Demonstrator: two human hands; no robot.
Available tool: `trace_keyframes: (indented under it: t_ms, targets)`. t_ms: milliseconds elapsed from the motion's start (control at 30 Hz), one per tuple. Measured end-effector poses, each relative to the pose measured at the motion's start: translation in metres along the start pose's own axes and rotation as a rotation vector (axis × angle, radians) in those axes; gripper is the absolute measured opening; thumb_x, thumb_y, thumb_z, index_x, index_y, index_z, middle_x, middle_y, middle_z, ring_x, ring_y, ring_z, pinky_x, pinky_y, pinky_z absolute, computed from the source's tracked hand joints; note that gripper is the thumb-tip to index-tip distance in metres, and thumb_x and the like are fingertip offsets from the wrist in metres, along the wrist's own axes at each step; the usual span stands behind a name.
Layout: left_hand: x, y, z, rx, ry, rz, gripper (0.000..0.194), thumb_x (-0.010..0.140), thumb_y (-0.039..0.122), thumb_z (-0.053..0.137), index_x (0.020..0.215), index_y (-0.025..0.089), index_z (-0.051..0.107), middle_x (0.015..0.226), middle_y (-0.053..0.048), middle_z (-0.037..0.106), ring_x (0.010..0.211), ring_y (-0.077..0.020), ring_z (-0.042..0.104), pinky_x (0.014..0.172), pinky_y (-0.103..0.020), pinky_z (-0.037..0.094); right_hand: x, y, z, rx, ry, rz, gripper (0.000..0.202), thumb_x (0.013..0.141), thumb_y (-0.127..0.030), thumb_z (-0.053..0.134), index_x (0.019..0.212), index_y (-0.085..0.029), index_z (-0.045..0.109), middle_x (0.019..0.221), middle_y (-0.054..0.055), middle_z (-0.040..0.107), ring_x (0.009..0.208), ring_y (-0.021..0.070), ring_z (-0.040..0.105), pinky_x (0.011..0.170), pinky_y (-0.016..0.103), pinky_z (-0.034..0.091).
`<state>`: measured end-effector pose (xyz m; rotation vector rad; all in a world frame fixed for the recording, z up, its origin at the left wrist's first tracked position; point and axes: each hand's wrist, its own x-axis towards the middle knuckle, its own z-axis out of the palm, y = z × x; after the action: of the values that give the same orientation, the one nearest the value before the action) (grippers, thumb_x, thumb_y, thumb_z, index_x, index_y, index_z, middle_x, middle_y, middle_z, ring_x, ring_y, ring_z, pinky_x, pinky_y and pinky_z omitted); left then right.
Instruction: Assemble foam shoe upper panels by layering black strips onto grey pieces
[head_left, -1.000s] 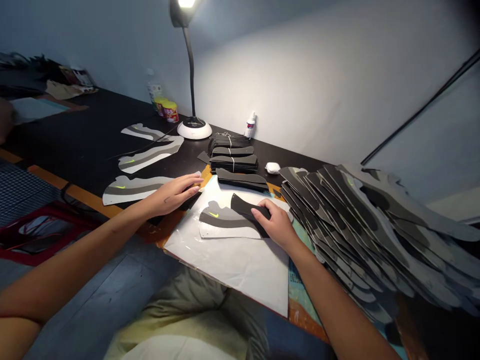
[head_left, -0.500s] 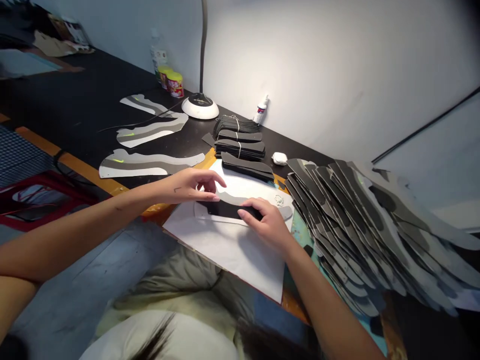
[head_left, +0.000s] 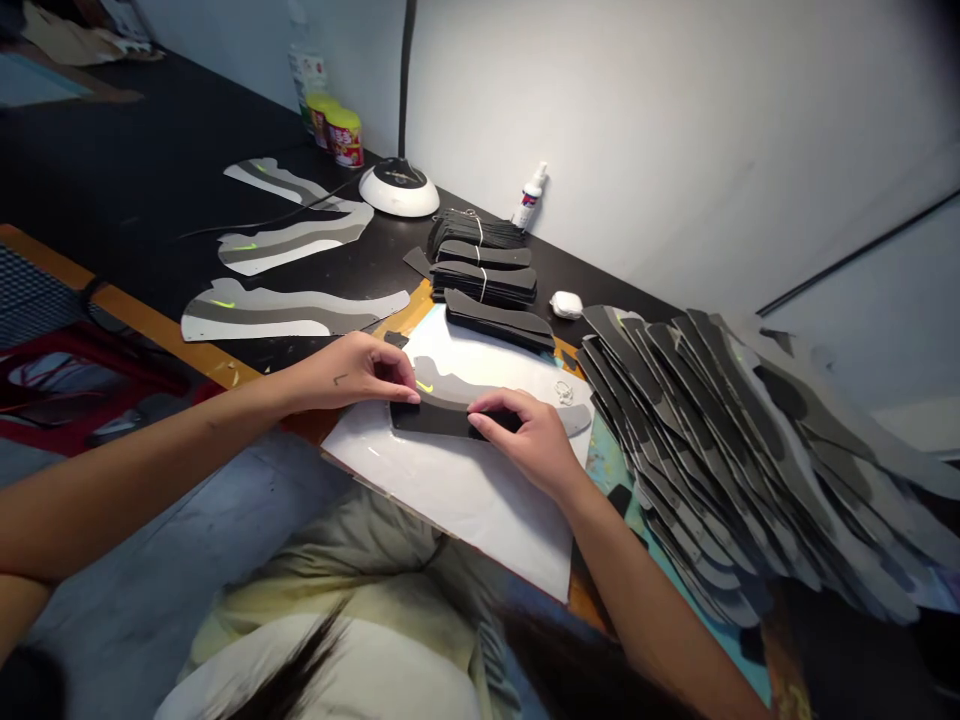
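A black curved strip (head_left: 435, 418) lies along the lower part of a grey shoe-upper piece (head_left: 454, 384) with a yellow-green swoosh, both on a white board (head_left: 480, 500). My left hand (head_left: 367, 372) pinches the strip's left end between thumb and fingertips. Farther right, my right hand (head_left: 521, 430) has its thumb and bent fingers closed on the same strip. The grey piece's right end sticks out beyond my right hand, and part of its middle is hidden under the strip and fingers.
Behind the board are bundled black strips (head_left: 484, 283). Many layered grey pieces (head_left: 705, 430) fan out at right. Three grey pieces (head_left: 285, 313) lie at left, near a white lamp base (head_left: 399, 188), cans (head_left: 345, 138) and a white bottle (head_left: 529, 198).
The black strip now covers the white lower edge of the grey piece. My left hand has shifted left and its fingers have closed on the strip's end, showing the swoosh. The camera view has shifted slightly.
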<state>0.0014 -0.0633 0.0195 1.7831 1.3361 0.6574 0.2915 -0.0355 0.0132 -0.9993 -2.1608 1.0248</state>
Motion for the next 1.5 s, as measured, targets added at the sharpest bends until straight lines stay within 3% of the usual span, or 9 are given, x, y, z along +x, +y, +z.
trace_keyframes:
  t_ms: [467, 1500]
  targets:
    - [0.006, -0.008, -0.001, -0.102, -0.029, -0.022, 0.028, 0.081, 0.052, 0.084, 0.083, 0.024, 0.082, 0.077, -0.001, 0.076, 0.071, -0.0161, 0.066, 0.063, -0.025, 0.046, 0.002, 0.005, 0.005, -0.108, -0.021, 0.031, 0.010, 0.090, -0.033, 0.073, 0.089, -0.028, 0.081, 0.090, 0.001, 0.082, 0.084, 0.0238, 0.071, 0.084, 0.040, 0.050]
    - [0.001, 0.002, 0.005, -0.113, 0.015, 0.037, 0.016, 0.086, 0.032, 0.083, 0.080, 0.018, 0.078, 0.070, 0.003, 0.072, 0.062, -0.0081, 0.058, 0.058, -0.017, 0.041, -0.001, 0.003, 0.006, -0.177, -0.001, 0.027, 0.008, 0.091, -0.026, 0.073, 0.091, -0.028, 0.081, 0.091, -0.001, 0.082, 0.087, 0.0230, 0.074, 0.082, 0.036, 0.050]
